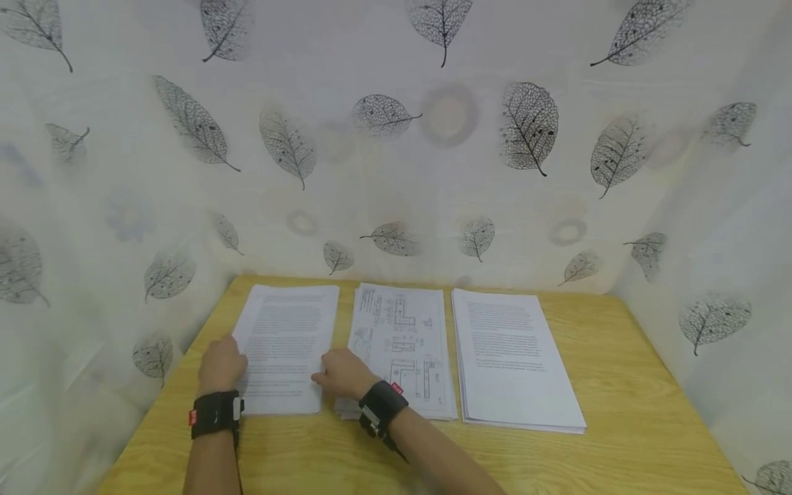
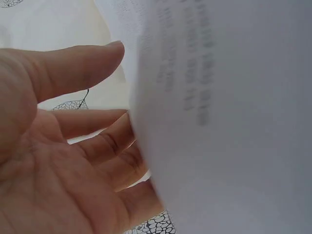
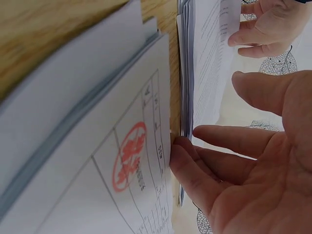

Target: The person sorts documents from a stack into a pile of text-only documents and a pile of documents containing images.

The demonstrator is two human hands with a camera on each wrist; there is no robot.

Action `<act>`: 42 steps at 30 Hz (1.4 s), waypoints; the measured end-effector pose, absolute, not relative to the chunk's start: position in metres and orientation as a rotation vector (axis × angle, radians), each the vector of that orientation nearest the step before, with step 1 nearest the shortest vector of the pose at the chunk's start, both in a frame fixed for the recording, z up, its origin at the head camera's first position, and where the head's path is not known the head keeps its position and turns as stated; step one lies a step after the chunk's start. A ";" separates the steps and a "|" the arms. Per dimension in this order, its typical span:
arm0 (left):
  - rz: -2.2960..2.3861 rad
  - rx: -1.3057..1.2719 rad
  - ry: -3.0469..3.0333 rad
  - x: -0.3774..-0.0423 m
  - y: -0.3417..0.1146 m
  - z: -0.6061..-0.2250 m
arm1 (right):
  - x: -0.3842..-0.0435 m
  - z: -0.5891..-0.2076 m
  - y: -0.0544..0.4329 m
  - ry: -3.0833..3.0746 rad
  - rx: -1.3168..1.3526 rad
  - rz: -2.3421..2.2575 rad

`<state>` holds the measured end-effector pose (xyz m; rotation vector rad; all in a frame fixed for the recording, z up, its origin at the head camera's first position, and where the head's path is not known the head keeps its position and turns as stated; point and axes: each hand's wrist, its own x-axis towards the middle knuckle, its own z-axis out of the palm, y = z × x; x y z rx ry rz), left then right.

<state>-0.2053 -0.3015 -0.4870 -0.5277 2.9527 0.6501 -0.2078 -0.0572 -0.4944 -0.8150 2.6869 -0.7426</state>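
A stack of printed text sheets point(image 1: 284, 344) lies at the left of the table, between my two hands. At its left edge is my left hand point(image 1: 221, 364); in the left wrist view the fingertips point(image 2: 124, 129) meet the paper's edge and the thumb stands apart. My right hand point(image 1: 345, 375) is at the stack's right edge, over the gap beside the middle stack of technical drawings point(image 1: 402, 344). The right wrist view shows its fingers point(image 3: 239, 141) extended at the stack's side, thumb raised. Those drawings, one bearing a red oval stamp point(image 3: 130, 156), sit close by that hand.
To the right lies another stack of text sheets point(image 1: 513, 364), its lower edges slightly uneven. All three stacks rest on a wood-grain table point(image 1: 619, 385). A white curtain with leaf prints point(image 1: 433, 185) closes off the back and both sides.
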 end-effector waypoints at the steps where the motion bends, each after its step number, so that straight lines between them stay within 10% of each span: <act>1: 0.645 -0.530 2.948 -0.206 -0.301 -0.487 | -0.208 -0.495 -0.057 2.684 -0.817 -0.745; 22: 0.649 -0.537 2.923 -0.210 -0.290 -0.487 | -0.207 -0.491 -0.055 2.662 -0.779 -0.756; 42: 0.694 -0.685 2.827 -0.211 -0.286 -0.489 | -0.222 -0.505 -0.059 2.435 -0.201 -1.216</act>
